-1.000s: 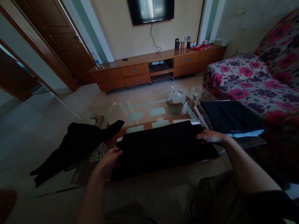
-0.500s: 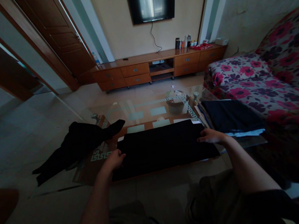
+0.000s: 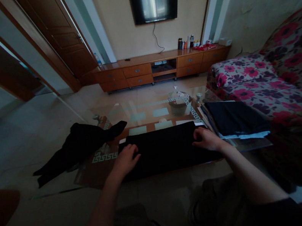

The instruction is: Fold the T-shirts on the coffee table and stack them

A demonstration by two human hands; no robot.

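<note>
A folded piece of black cloth [image 3: 164, 149] lies across the near side of the glass coffee table [image 3: 110, 145], with white edges showing at its far corners. On its left part rests or hovers my left hand [image 3: 127, 159], fingers curved and thumb apart. My right hand [image 3: 208, 140] is over the right part in a similar pose, a gap between thumb and fingers. I see no cloth pinched in either hand. Whether the fingertips press on the fabric is too dark to tell.
A crumpled black garment [image 3: 84, 145] lies on the table's left side. Folded dark clothes [image 3: 235, 116] are stacked at the right, by the flowered sofa [image 3: 245, 74]. A basket [image 3: 180, 105] shows beyond or through the glass. Farther off stands a wooden TV cabinet [image 3: 136, 71].
Both hands have moved inward from the cloth's side edges, and slightly away from me. Their fingers have loosened from those edges. The black cloth stays in nearly the same place.
</note>
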